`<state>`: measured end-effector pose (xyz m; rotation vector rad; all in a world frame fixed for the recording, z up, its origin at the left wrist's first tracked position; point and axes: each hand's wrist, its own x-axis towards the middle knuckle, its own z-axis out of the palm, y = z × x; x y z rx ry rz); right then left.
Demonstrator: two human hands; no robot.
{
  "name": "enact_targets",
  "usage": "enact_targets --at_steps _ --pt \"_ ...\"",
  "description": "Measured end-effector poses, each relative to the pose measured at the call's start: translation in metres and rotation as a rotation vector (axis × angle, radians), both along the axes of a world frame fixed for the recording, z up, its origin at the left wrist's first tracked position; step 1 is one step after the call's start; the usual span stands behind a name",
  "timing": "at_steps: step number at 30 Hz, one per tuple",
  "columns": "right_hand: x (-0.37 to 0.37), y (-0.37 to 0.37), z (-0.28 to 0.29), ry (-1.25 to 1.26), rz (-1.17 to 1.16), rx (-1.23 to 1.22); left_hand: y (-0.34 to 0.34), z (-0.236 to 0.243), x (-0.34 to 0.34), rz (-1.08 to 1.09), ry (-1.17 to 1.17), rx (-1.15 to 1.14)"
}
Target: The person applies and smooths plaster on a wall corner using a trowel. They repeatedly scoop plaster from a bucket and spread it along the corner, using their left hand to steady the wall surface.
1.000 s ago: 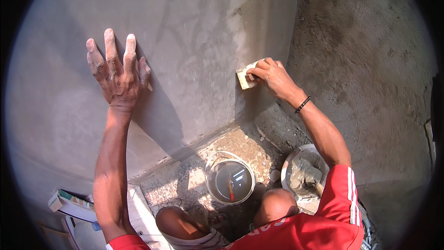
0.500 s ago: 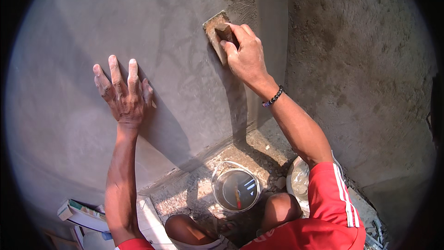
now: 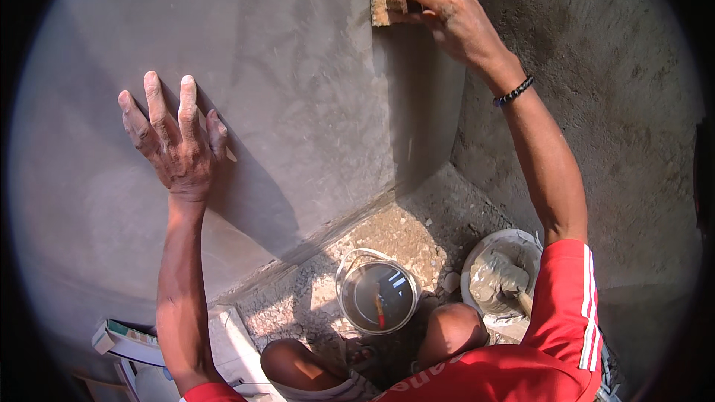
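Note:
My right hand (image 3: 454, 18) grips the handle of a small worn plastering float (image 3: 381, 9), fingers and thumb closed round it. The float lies against the grey plastered wall (image 3: 313, 89), high up near the corner. To the left, my left hand (image 3: 175, 134) rests on the same wall with its fingers spread and nothing in it. Both arms reach upward, and a dark beaded bracelet (image 3: 514, 92) circles my right wrist. Part of the float is hidden behind my right fingers.
Below stands a bucket of water (image 3: 378, 298) with a red-handled brush (image 3: 380, 313) in it. Right of it, a white tub (image 3: 538, 249) holds wet mortar and a tool. The rougher side wall (image 3: 588, 104) meets the plastered one. Rubble covers the floor; boxes (image 3: 134, 342) lie lower left.
My right hand has carried the float up and to the right along the wall, turning it more level. My left hand appears slightly further left and higher. More of the mortar tub shows.

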<state>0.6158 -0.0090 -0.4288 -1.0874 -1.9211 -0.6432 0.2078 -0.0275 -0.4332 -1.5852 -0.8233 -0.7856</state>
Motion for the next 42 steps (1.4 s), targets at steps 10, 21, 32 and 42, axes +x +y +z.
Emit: enact_targets --at_steps 10,21,32,42 --pt "-0.019 -0.046 -0.171 0.282 0.088 -0.383 0.014 -0.002 0.004 0.016 0.012 0.021" --pt "-0.026 -0.007 -0.088 0.248 -0.109 0.075 0.006 -0.001 -0.006 -0.033 0.029 -0.004" --pt "-0.084 -0.185 -0.323 1.371 0.299 -1.015 0.008 0.004 -0.014 0.015 0.054 0.004" --pt "-0.003 -0.323 -0.321 2.336 0.818 -0.692 -0.033 -0.035 0.040 -0.244 -0.032 -0.329"
